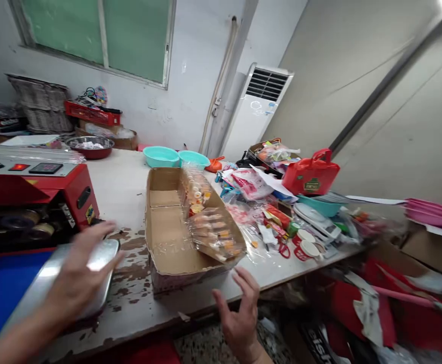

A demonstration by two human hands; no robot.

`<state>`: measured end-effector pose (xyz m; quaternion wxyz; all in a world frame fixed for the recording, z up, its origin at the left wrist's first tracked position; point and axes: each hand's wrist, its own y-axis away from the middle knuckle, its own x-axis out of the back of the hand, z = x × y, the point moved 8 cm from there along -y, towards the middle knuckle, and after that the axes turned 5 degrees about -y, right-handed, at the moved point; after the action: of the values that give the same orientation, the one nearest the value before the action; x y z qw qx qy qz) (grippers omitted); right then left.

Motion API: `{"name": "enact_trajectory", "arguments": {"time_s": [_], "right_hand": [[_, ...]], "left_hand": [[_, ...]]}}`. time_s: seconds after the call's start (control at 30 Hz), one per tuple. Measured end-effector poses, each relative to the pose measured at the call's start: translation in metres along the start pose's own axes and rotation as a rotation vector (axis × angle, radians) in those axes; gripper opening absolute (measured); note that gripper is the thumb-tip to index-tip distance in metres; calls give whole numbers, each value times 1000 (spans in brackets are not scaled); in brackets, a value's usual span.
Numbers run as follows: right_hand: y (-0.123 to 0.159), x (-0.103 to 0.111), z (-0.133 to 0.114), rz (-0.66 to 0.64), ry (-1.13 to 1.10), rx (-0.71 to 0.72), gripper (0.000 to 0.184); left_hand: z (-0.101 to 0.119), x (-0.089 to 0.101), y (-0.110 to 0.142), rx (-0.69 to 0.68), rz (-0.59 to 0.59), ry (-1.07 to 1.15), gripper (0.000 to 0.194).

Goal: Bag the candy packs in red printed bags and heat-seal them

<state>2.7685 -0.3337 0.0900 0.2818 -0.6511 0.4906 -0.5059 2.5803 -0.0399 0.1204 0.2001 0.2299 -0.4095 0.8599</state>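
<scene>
Clearly, the cardboard box (170,225) and the clear packets (215,235) in it, at the centre of the frame, are what both hands lie nearest to, apart from the metal tray (105,258) at lower left. The left hand (75,280) is blurred, its fingers spread and its thumb well away from them; it seems to hold nothing, though whether it touches the tray beneath cannot be told. The right hand (239,313) is half open at bottom centre, thumb and fingers apart, with nothing in its grasp, just beside the near end of the box. Handling the box well would call for a palm on each side wall, low down, since the thin cardboard looks likely to bow if pinched at the rim. The packets lie heaped along its right side, so that side may weigh more, and a level, slow movement should keep the heap from sliding. Loose packets look slippery; lifting a few by their middles, with light fingertips, would spare the plastic film. The near end sits close to the front edge of the table (120,177), which leaves little margin there, and the left wrist would do best to keep away from the red machine (86,194) at left.
</scene>
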Motion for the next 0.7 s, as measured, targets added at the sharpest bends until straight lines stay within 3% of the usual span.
{"name": "enact_trajectory", "arguments": {"time_s": [0.13, 0.2, 0.27, 0.37, 0.47, 0.6, 0.7], "right_hand": [[17, 32, 71, 16, 156, -242, 50], [22, 38, 90, 7, 136, -308, 49], [24, 41, 99, -8, 112, -329, 47], [20, 40, 106, -33, 85, -331, 45], [6, 35, 115, -38, 56, -335, 46], [-32, 14, 134, -78, -1, -363, 63], [-70, -29, 153, -207, -128, -439, 80]], "left_hand": [[109, -134, 12, -264, -354, 49, 58], [150, -181, 10, -349, -418, -6, 63], [173, -210, 3, -376, -397, -67, 47], [186, -229, -8, -435, -291, -117, 19], [186, -232, -22, -520, -176, -135, 20], [155, -229, -67, -387, -128, -158, 15], [124, -231, -108, -259, -186, -134, 9]]}}
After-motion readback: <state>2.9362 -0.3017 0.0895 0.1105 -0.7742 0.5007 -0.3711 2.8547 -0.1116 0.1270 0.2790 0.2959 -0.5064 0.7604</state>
